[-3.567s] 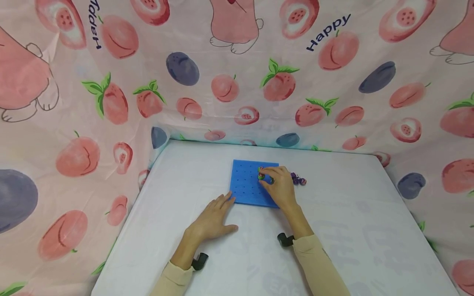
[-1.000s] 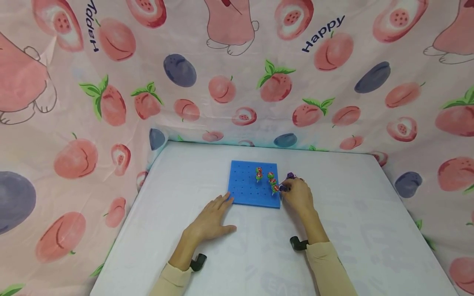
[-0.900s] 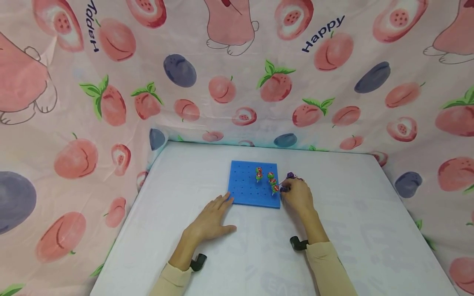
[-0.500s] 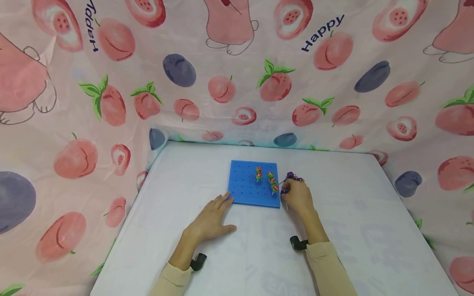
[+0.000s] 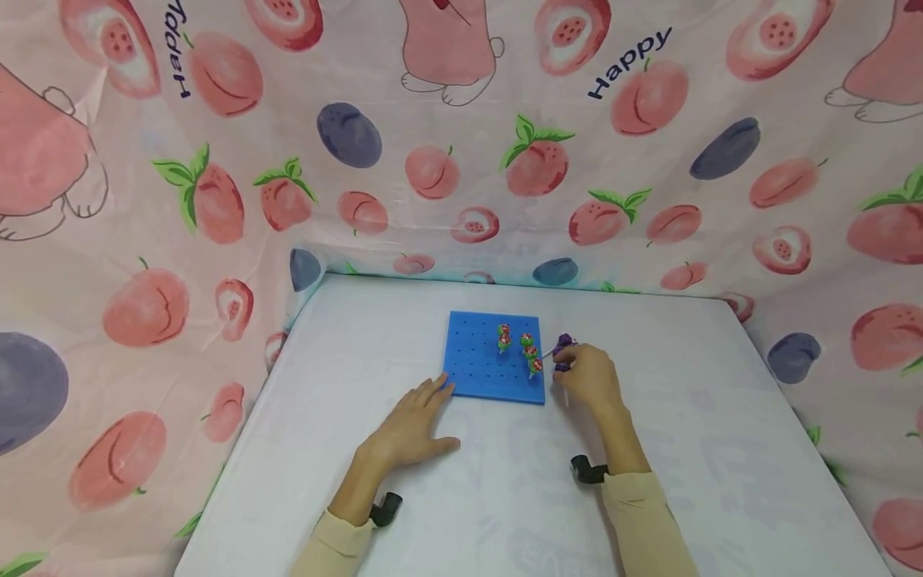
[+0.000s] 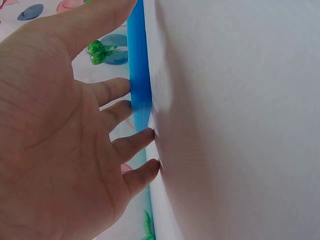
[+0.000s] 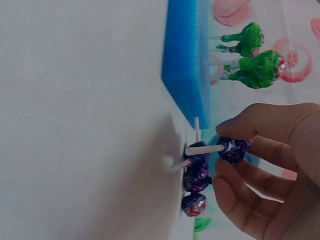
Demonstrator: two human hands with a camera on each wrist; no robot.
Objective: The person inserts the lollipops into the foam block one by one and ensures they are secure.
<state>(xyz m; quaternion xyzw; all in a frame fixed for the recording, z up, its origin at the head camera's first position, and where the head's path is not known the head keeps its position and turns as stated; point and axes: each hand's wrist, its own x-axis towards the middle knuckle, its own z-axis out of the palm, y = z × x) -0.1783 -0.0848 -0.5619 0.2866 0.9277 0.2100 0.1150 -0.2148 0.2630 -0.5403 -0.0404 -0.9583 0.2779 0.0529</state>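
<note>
My right hand (image 5: pixel 593 377) pinches a purple-wrapped lollipop (image 7: pixel 233 150) by its head, just right of the blue foam board (image 5: pixel 469 381). In the right wrist view the stick of that lollipop points away from the palm. Several more purple lollipops (image 7: pixel 196 177) lie on the table beside and beyond the hand, partly hidden by it in the head view. Green-and-red lollipops (image 5: pixel 536 366) stand upright in the board's holes, toward its right side and back. My left hand (image 5: pixel 407 429) lies with straight fingers, its fingertips touching the board's front left corner.
The board sits on a white-covered table (image 5: pixel 490 497). Fruit-printed cloth (image 5: pixel 433 216) hangs behind and at both sides. One purple lollipop's stick reaches toward the board's right edge, close to the green lollipops.
The right hand first held a green lollipop at the board, which now stands there. It moved right to the purple lollipops and has lifted one slightly. The left hand stays in place.
</note>
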